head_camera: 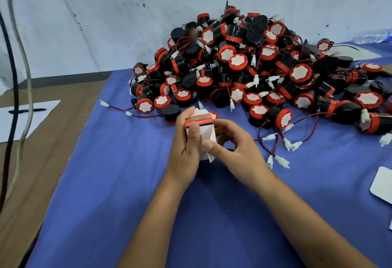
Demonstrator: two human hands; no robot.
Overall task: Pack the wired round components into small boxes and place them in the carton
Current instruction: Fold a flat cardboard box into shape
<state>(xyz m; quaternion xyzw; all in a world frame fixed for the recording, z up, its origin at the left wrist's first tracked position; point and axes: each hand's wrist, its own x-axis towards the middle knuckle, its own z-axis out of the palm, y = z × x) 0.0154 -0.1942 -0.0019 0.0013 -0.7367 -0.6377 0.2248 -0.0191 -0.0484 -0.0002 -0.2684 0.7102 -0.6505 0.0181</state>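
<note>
both my forearms reach forward, bare. my left hand has its fingers curled, thumb pressed on top. my right hand curls close beside it, thumb pointing left.

Small box in my hands, components heaped behind

I hold a small white box with a red band, flaps open, above the blue cloth; black-and-red wired round components lie piled just beyond it.

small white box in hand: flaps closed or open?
Open at the near end: a flap of the small white cardboard box with a red stripe sticks out loose beside the right hand's thumb. The left hand grips it. Contents hidden.
</note>
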